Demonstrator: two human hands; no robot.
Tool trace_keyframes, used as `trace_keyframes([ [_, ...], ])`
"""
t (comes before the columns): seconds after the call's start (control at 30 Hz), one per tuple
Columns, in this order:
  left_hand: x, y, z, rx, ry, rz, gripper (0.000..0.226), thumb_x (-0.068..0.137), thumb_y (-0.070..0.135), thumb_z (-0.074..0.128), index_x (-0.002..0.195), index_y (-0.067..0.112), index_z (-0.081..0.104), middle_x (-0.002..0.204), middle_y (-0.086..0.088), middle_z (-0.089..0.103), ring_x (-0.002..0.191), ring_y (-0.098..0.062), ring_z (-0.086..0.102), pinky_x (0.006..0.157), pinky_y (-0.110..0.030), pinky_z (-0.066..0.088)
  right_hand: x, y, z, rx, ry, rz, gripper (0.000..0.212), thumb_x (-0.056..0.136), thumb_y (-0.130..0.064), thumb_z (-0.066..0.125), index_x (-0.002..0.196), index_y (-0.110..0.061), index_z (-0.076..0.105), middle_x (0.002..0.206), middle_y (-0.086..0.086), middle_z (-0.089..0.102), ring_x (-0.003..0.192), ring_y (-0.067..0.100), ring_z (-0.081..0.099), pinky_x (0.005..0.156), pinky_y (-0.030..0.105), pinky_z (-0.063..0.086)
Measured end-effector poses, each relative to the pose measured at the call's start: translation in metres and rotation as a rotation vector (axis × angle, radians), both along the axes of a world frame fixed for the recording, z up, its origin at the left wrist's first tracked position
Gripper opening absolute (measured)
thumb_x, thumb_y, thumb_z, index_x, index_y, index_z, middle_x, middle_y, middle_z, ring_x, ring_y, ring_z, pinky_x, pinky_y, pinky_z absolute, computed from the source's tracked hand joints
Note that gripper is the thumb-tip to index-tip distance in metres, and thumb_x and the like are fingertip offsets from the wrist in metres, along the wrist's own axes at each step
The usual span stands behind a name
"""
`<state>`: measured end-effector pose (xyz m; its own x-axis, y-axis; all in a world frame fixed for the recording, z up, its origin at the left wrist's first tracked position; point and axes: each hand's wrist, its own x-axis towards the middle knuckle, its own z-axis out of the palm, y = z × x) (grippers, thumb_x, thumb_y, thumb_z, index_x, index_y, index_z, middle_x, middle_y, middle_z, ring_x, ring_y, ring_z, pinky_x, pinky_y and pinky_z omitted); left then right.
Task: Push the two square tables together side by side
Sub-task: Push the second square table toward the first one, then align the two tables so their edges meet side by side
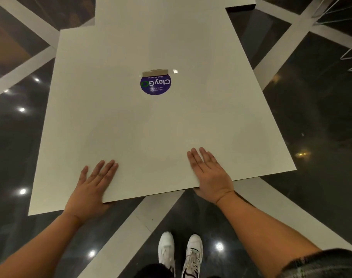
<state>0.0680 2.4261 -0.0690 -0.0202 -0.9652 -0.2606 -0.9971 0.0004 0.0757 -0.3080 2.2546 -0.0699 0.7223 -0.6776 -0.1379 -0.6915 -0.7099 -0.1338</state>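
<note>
Near square white bench (pixel 115 125): flat, matt top, turned slightly askew to the camera, its near edge running from lower left to right. Far edge meets the second square white bench (pixel 171 11), of which only a part shows at the top of the view; the two tops touch or overlap in view, but are offset sideways, the far one sitting to the right.

Round purple sticker (pixel 155 84): at the centre of the near bench, read upside down from here. Large white lettering "ClayGo", the last letter ringed in green. Smaller lines above and below it are too small to read. A strip of brown tape (pixel 155 72) covers its far rim.

Left hand (pixel 91 187): flat on the near edge, fingers together and stretched, thumb under the rim.

Right hand (pixel 209 173): likewise flat, fingers spread slightly, palm at the edge; grips nothing else.

Dark glossy tiled floor (pixel 321 121): pale bands crossing it, ceiling lights reflected.

Pair of white trainers (pixel 181 253): on the floor, below the near edge.
</note>
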Motion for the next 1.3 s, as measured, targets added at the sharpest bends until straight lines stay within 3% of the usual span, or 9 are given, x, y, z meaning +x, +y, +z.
trace_keyframes([
  [0.13,-0.003,0.001,0.001,0.008,0.021,0.036,0.116,0.076,0.077,0.052,0.167,0.024,0.004,0.175,0.007,0.002,0.161,-0.021,0.0,0.128,-0.055,0.003,0.0,-0.002,0.002,0.037,0.01,0.008,0.117,0.071,-0.041,0.087,0.162,-0.004,0.024,0.168,0.016,0.027,0.155,0.037,0.025,0.127,0.046,0.02],
  [0.33,-0.017,-0.003,0.018,0.057,0.035,0.105,0.108,0.086,0.085,0.037,0.167,0.022,0.003,0.173,0.004,0.007,0.16,-0.022,0.001,0.128,-0.056,0.002,-0.002,-0.005,0.01,0.197,-0.011,0.012,0.119,0.079,-0.043,0.08,0.165,-0.011,0.004,0.174,0.009,0.004,0.16,0.031,0.001,0.13,0.041,0.001],
  [0.53,-0.063,-0.042,0.038,0.038,0.105,0.097,0.09,0.096,0.08,0.01,0.165,0.024,0.012,0.171,0.008,0.013,0.159,-0.016,0.002,0.128,-0.058,-0.003,-0.03,-0.018,0.026,0.226,0.013,0.05,0.101,0.093,-0.068,0.046,0.166,-0.015,0.002,0.174,0.005,0.0,0.159,0.017,-0.007,0.124,0.028,-0.016],
  [0.7,-0.144,-0.126,0.059,-0.02,0.167,0.002,0.093,0.094,0.084,0.013,0.167,0.028,0.008,0.171,0.01,0.005,0.16,-0.015,-0.007,0.127,-0.052,-0.013,-0.102,-0.03,0.046,0.22,0.006,-0.115,0.094,0.096,-0.075,0.026,0.166,-0.019,-0.004,0.174,0.002,-0.003,0.159,0.014,-0.01,0.124,0.027,-0.014],
  [0.9,-0.235,-0.196,0.083,-0.003,0.157,-0.182,0.093,0.094,0.085,0.014,0.167,0.028,0.003,0.172,0.007,0.0,0.16,-0.018,-0.009,0.128,-0.053,-0.01,-0.197,-0.054,0.068,0.171,0.008,-0.321,0.096,0.093,-0.083,0.021,0.166,-0.026,-0.003,0.172,-0.006,-0.006,0.152,0.007,-0.016,0.117,0.024,-0.017],
  [1.17,-0.376,-0.285,0.088,0.048,0.058,-0.354,0.085,0.097,0.076,0.008,0.167,0.028,0.003,0.174,0.003,0.0,0.16,-0.022,-0.009,0.126,-0.05,-0.013,-0.324,-0.112,0.081,0.153,0.001,-0.328,0.094,0.094,-0.079,0.018,0.166,-0.021,0.001,0.174,0.0,0.002,0.154,0.01,-0.011,0.118,0.026,-0.013],
  [1.3,-0.453,-0.314,0.081,0.072,0.11,-0.37,0.084,0.097,0.076,0.01,0.166,0.028,0.005,0.174,0.002,0.004,0.159,-0.021,-0.008,0.124,-0.045,-0.015,-0.388,-0.143,0.086,0.171,0.002,-0.324,0.092,0.097,-0.075,0.026,0.166,-0.019,0.002,0.174,0.002,0.002,0.152,0.008,-0.012,0.112,0.021,-0.02],
])
